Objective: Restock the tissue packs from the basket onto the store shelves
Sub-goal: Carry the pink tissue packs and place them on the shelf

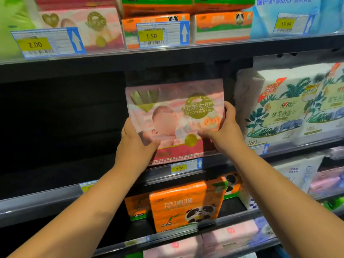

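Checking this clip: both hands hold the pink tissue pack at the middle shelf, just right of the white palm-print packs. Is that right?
Wrong side. In the head view the left hand and right hand hold the pink tissue pack at the middle shelf just left of the white palm-print packs, not right of them.

Price tags [151, 35] — 2.00, 1.50, 19.90

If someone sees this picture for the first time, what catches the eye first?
A pink tissue pack at the centre, gripped at its sides by the left hand and the right hand, in front of a dark shelf bay. Below stands an orange panda pack.
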